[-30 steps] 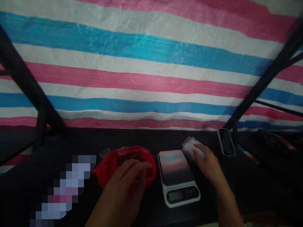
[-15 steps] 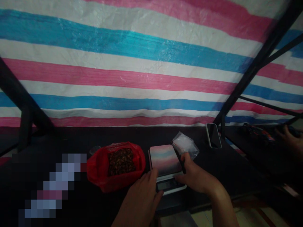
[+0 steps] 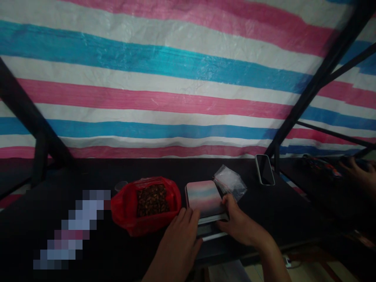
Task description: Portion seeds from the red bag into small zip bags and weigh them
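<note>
A flat kitchen scale (image 3: 205, 197) with a shiny square plate lies on the black table, its plate mirroring the striped sheet. My left hand (image 3: 179, 239) grips its front left corner, fingers along the edge and thumb near the front. On the opposite side, my right hand (image 3: 242, 225) holds the right edge between thumb and fingers. Both hands hide parts of the scale's front panel. Left of the scale sits an open red plastic bag (image 3: 129, 225) holding small brown pieces (image 3: 152, 200), perhaps nuts or seeds. Clear plastic bags (image 3: 230, 180) lie just beyond my right fingertips.
A phone (image 3: 264, 169) rests at the back right, by a black frame post (image 3: 277, 158). A small clear cup or lid (image 3: 120, 185) is behind the red bag. Striped sheeting (image 3: 164, 86) closes off the back. At far right, another person's hand (image 3: 360, 172) shows.
The view has shifted slightly. My left fingers now reach a little further over the plate's front left corner, and the front panel looks paler. Both hands stay at the scale.
</note>
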{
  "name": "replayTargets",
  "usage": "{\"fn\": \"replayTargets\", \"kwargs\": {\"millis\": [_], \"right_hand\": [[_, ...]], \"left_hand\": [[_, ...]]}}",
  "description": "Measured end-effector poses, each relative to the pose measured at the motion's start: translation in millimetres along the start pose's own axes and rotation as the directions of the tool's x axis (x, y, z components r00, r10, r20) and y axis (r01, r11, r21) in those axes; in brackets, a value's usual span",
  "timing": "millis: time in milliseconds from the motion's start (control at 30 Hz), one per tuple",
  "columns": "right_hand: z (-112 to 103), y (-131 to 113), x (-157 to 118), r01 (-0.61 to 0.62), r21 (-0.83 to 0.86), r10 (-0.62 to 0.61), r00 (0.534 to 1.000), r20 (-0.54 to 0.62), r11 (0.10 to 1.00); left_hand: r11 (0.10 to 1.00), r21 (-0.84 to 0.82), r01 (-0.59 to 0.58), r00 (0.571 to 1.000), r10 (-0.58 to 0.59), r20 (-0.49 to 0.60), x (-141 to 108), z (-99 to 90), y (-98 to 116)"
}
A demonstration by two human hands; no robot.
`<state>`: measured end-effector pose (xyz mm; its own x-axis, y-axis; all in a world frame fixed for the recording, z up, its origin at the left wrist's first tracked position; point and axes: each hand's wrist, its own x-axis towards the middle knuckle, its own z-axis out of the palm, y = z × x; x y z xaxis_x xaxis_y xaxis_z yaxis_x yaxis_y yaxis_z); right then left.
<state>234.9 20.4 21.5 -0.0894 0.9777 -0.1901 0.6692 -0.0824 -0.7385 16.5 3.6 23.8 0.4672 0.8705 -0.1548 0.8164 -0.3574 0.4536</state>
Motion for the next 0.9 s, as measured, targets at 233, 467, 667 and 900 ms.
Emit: {"fn": "replayTargets", "kwargs": {"millis": [233,467,667,900], "right_hand": [[-1.1,7.8,-3.3,0.021,0.044,-0.021,1.0,0.002,0.999],[0.8,6.9,1.3,0.052,0.079,-0.051,0.999,-0.009,0.996],[6.4,8.1,5.3,0.127,0.1,-0.122,0.991,-0.058,0.987],[6.1,9.2,6.7,0.105,0.143,-0.101,0.994,-0.036,0.984]], "left_hand": [[1.0,0.014,0.023,1.0,-0.023,-0.021,2.2,-2.9,1.6],[0.996,0.027,0.09,0.996,-0.089,-0.019,2.6,-7.2,1.5],[0.995,0.041,0.086,0.996,-0.088,0.033,2.0,-16.9,10.7],[0.98,-0.184,-0.075,0.932,0.135,0.338,-24.8,-5.5,9.5]]}}
